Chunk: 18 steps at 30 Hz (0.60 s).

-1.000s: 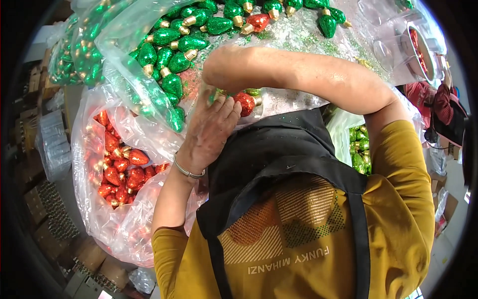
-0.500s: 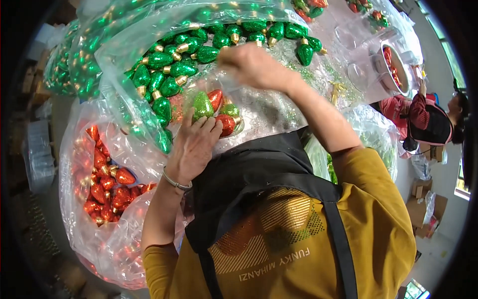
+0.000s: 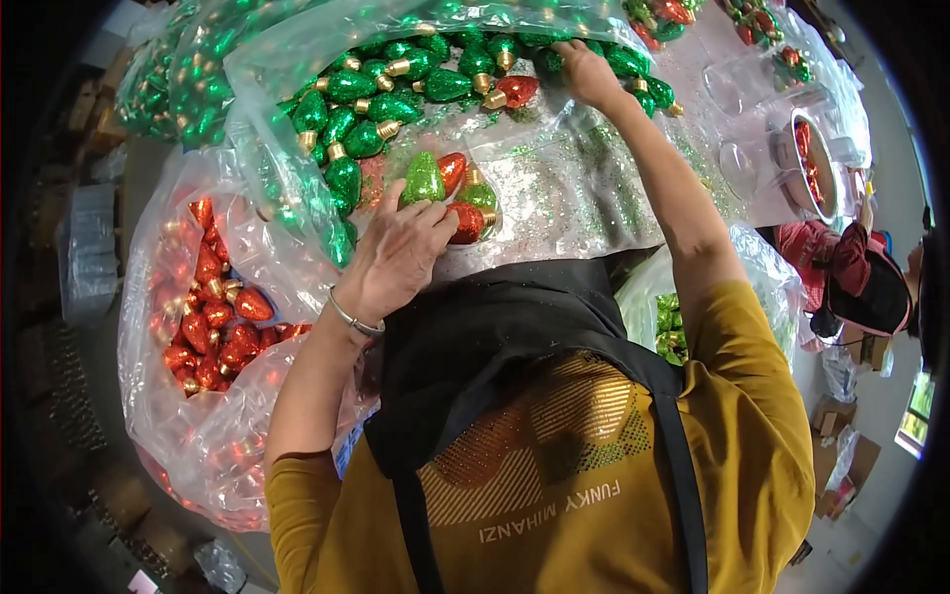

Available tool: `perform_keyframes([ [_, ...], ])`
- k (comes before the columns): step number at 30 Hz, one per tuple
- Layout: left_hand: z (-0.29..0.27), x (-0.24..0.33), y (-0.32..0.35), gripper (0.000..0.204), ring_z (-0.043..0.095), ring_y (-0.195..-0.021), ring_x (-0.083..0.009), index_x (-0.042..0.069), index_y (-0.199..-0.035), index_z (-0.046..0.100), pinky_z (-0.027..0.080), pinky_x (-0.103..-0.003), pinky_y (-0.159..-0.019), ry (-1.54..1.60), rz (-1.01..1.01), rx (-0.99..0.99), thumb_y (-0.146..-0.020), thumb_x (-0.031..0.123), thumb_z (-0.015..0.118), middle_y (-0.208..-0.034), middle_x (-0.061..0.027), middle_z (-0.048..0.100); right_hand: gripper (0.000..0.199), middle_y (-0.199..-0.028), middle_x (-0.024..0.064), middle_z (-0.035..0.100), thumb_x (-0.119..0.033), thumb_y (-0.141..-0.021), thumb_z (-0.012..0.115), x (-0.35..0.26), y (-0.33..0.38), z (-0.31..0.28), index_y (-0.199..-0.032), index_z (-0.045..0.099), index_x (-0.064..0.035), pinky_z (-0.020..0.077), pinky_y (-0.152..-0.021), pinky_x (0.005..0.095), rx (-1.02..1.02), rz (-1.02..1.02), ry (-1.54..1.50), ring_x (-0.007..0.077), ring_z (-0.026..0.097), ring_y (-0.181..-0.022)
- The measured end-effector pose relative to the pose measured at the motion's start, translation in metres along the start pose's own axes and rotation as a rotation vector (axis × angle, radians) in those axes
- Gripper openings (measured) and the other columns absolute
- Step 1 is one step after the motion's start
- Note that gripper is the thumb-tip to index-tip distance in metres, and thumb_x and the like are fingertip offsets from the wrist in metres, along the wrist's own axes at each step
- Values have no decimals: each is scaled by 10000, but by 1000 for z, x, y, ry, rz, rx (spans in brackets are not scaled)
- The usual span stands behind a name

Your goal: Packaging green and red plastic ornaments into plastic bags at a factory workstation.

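My left hand [image 3: 396,255] is shut on a small cluster of glittery bulb ornaments [image 3: 450,193], green and red with gold caps, held over a glitter-strewn clear plastic sheet [image 3: 564,198]. My right hand [image 3: 586,71] is stretched far out onto a heap of green bulbs [image 3: 396,99] in an open plastic bag. Its fingers rest beside a lone red bulb [image 3: 515,89]. Whether it grips anything is hidden by the back of the hand.
A clear bag of red bulbs [image 3: 213,317] lies at the left. Another bag of green bulbs [image 3: 673,327] sits by my right elbow. Clear plastic jars [image 3: 816,163] stand at the right, where another person's red sleeve [image 3: 841,267] shows. Cardboard boxes [image 3: 841,465] lie on the floor.
My right hand has moved away from the left hand, up and outward to the far green heap. The left hand still holds its bulb cluster, slightly lower in view.
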<state>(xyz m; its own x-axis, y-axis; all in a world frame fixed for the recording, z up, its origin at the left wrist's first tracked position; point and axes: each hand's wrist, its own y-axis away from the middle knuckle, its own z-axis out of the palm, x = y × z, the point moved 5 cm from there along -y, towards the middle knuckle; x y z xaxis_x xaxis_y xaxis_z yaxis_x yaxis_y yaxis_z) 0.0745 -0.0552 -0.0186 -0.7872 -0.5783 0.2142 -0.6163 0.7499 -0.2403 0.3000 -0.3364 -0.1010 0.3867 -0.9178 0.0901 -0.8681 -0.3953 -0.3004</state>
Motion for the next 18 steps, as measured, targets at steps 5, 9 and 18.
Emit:
perform_keyframes([
  [5, -11, 4, -1, 251, 593, -891, -223, 51, -995, 574, 337, -412, -953, -40, -65, -134, -749, 67, 617, -870, -69, 575, 240, -867, 140, 676, -118, -845, 638, -88, 15, -159, -1049, 626, 7, 514, -722, 324, -245, 50, -1108, 209, 654, -796],
  [9, -10, 5, -5, 136, 595, -821, -203, 74, -869, 548, 359, -471, -984, -90, -43, -133, -750, 12, 526, -783, -48, 535, 245, -804, 157, 656, -182, -828, 658, -163, 8, -226, -934, 636, 38, 505, -689, 365, -370, -470, -729, 256, 640, -744],
  [18, -6, 2, 2, 79, 594, -756, -214, 66, -821, 575, 378, -475, -973, 22, -31, 131, -763, 46, 526, -714, -51, 539, 165, -659, 165, 593, -112, -710, 623, -225, 14, -185, -756, 561, 34, 506, -564, 391, -66, -562, -310, 277, 633, -630],
])
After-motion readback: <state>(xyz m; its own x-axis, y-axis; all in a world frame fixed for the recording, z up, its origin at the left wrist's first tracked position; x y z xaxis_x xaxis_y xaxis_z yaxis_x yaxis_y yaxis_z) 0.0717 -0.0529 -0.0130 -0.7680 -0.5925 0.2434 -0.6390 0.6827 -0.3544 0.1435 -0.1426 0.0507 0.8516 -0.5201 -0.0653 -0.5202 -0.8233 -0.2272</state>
